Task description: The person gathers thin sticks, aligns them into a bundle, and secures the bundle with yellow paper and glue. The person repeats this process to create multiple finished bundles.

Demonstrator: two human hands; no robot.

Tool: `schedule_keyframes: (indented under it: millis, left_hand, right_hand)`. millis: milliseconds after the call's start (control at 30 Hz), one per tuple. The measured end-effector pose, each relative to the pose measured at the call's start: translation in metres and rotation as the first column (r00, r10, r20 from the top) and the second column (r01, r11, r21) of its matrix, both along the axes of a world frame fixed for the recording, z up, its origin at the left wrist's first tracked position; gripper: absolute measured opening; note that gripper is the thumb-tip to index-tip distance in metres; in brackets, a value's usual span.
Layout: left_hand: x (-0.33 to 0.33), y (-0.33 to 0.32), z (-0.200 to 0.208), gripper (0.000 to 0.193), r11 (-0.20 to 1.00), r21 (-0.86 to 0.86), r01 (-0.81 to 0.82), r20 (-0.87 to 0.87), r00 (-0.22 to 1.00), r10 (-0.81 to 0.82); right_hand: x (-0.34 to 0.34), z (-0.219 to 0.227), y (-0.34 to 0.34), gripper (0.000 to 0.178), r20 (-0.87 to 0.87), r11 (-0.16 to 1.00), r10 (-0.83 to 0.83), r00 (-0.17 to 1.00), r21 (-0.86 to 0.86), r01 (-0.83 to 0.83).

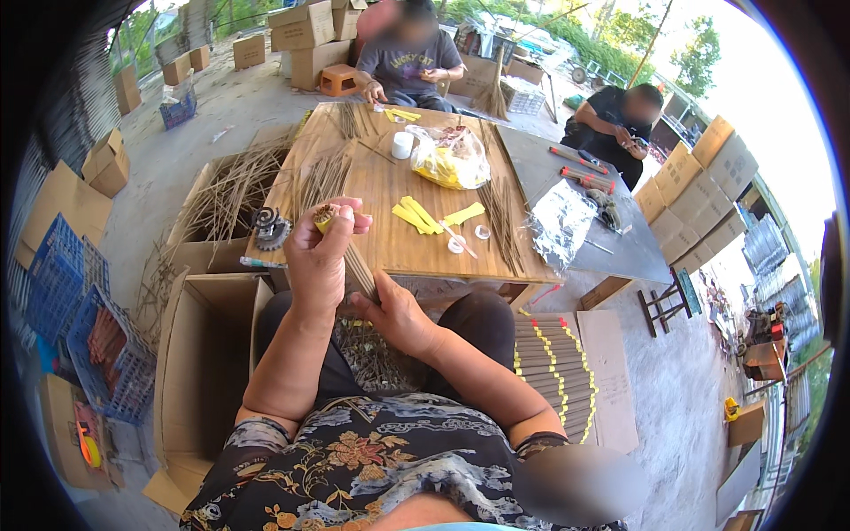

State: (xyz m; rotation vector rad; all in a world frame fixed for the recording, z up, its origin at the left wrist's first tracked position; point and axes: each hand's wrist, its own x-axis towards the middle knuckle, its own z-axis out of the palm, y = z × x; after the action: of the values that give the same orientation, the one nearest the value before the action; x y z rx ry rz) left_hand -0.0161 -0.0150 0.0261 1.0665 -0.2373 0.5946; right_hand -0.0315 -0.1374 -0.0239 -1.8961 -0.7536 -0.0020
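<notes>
A bundle of thin brown sticks (359, 270) slants in front of me, over the near edge of the wooden table (376, 234). Wrapped around its upper end, a yellow band (324, 218) shows below the stick tips. My left hand (320, 257) is closed around that upper end, thumb pressed against the band. Lower down, the fingers of my right hand (398, 314) grip the same bundle. Yellow strips (414, 216) lie on the tabletop beyond my hands, beside a small clear tape roll (482, 232). Loose sticks (323, 177) lie just past my left hand.
An open cardboard box (199, 354) stands at my left, near blue crates (106, 354). Banded stick bundles (553, 372) lie on the floor at right. A plastic bag (452, 159) and white jar (403, 144) sit on the table. Two people (409, 57) work across from me.
</notes>
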Motion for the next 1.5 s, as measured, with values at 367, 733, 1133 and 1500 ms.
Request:
schedule_keyframes:
  millis: [367,733,1133,1500]
  left_hand:
    - [-0.012,-0.003,0.004,0.005,0.973,-0.225,-0.057,-0.096,0.995,0.036]
    - [-0.009,0.031,0.023,0.011,0.954,-0.267,0.137,-0.037,0.988,-0.152]
    - [0.001,0.034,0.000,0.063,0.834,-0.001,0.552,0.039,0.833,-0.552]
    - [-0.018,0.005,-0.027,0.025,0.682,-0.127,0.720,-0.059,0.681,-0.730]
  right_hand:
    - [-0.004,-0.011,0.015,0.027,0.237,0.977,-0.172,0.956,-0.081,0.196]
    - [-0.005,0.014,-0.007,0.057,-0.062,0.978,0.001,0.998,-0.207,-0.014]
    - [-0.013,0.024,-0.026,0.018,-0.553,0.911,0.395,0.734,0.336,-0.237]
    - [-0.016,0.031,-0.028,0.028,-0.606,0.802,0.569,0.556,0.558,-0.212]
